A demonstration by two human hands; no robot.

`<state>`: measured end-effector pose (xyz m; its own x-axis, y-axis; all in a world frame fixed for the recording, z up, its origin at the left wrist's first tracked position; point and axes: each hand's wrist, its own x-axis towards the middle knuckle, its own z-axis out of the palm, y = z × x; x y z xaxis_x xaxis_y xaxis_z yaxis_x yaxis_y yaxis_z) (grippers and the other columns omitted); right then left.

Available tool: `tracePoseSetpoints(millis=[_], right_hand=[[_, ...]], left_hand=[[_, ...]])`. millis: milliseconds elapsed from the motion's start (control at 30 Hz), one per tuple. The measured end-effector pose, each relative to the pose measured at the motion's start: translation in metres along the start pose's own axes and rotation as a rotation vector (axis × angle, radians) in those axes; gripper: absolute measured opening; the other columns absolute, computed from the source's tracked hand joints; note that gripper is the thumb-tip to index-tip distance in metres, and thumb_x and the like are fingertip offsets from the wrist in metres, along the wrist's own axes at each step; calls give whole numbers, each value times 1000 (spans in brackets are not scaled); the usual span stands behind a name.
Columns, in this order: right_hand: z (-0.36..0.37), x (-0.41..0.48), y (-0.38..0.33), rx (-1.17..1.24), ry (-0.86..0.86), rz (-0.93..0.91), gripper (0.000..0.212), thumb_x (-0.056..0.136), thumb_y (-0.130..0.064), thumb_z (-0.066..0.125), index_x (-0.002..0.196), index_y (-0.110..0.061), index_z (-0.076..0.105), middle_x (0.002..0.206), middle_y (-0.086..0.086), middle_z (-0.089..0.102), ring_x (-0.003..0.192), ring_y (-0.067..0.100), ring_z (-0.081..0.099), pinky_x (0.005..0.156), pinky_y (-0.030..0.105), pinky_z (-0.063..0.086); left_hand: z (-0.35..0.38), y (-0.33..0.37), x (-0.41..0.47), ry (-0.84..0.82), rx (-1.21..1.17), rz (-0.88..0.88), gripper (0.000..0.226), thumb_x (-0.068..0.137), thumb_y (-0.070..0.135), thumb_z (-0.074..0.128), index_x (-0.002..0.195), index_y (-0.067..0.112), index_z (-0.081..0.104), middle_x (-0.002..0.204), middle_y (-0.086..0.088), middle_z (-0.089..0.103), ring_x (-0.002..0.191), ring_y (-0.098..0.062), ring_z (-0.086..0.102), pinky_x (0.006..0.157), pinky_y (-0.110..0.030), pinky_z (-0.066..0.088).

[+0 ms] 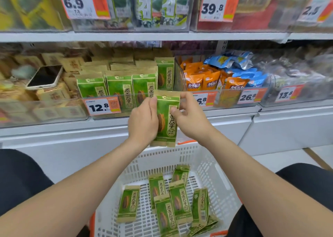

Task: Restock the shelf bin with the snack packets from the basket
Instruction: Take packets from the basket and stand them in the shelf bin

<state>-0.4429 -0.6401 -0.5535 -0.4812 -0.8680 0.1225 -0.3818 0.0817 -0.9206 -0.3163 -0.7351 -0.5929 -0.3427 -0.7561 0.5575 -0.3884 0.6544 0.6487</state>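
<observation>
Both hands hold 1 green snack packet (pixel 166 118) upright in front of the clear shelf bin (pixel 126 99), just below its front lip and above the far rim of the white basket (pixel 207 166). The left hand (pixel 143 120) wraps its left edge, fingers behind and thumb on the front face; the right hand (pixel 189 118) pinches the upper right corner between thumb and forefinger. Both grips are narrow and closed on the packet.

The packet looks like a flat, tall pouch of matte kraft-style paper with a green printed panel and crimped tan seams at top and bottom. It probably weighs little and bends easily, with loose contents that shift inside, so it should flex rather than break. The paper surface likely gives good friction; slipping seems unlikely. The long side edges or the stiff crimped top are the safest places to hold, since squeezing the middle would press on the contents.

About 6 more packets (pixel 177 201) lie scattered flat and overlapping on the perforated plastic floor of the basket, near the person. The bin already holds rows of the same packets (pixel 119 88) standing upright, faces forward, behind a 12.8 price tag (pixel 101 106). There seems to be room on the right of the front row, in front of a taller single packet. A phone (pixel 45 77) rests on the boxes in the bin to the left.
</observation>
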Motion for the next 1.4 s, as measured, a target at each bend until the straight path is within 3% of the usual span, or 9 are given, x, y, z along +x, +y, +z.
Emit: tracePoseSetpoints(millis=[167,367,500,700,800,900,1133,1233,1400], right_hand=[[-7,5,-26,27,-48,-156,89,87,-4,77,147,-43,25,142,-10,52,117,15,65,95,44,60],[-25,26,-60,-126,36,-281,77,88,4,69,138,-42,33,132,-4,53,121,20,57,98,50,56],[-42,45,-79,-93,313,-409,72,84,5,69,133,-39,37,127,-4,56,118,20,58,100,48,52],[-33,80,-71,-186,313,-505,66,84,7,70,126,-33,39,124,0,55,112,14,59,96,39,53],[-25,97,-56,-410,216,-480,63,85,5,72,126,-32,41,118,1,53,104,12,53,90,29,47],[-18,110,-46,-798,265,-458,58,88,-16,77,131,-33,42,116,-1,58,112,26,48,100,47,37],[-15,142,-51,-1367,125,-332,57,82,-44,82,128,-20,56,124,9,67,127,39,43,108,56,27],[-6,151,-46,-1445,115,-333,63,82,-38,80,133,-13,53,134,12,60,132,39,41,112,57,27],[-4,165,-41,-1461,177,-305,84,80,-48,81,147,-17,42,139,14,60,143,45,34,116,63,19]], left_hand=[[-11,20,31,107,148,183,43,113,39,32,88,17,59,62,3,54,55,-32,52,53,-36,29],[-31,38,69,148,406,337,35,112,36,33,86,21,52,63,-3,50,55,-32,46,50,-34,17],[-35,30,103,50,373,395,18,97,22,44,103,16,59,97,-5,62,94,-32,56,78,-44,41],[-29,8,124,-230,694,265,66,89,63,47,132,14,54,141,-11,60,134,-32,53,118,-52,33],[-23,2,125,-262,815,264,68,87,69,48,128,15,54,132,-8,64,126,-30,57,118,-53,35],[-24,3,129,-229,833,295,66,87,71,48,122,16,57,126,-7,68,121,-29,61,111,-50,40],[-22,2,144,-218,843,317,78,77,81,52,120,16,54,114,-8,75,119,-33,64,103,-50,40],[-17,1,148,-185,850,322,80,75,81,54,121,16,51,106,-5,73,101,-31,68,89,-46,44],[-12,-4,149,-155,890,331,86,74,82,49,134,20,56,121,-8,70,113,-33,63,93,-49,44]])
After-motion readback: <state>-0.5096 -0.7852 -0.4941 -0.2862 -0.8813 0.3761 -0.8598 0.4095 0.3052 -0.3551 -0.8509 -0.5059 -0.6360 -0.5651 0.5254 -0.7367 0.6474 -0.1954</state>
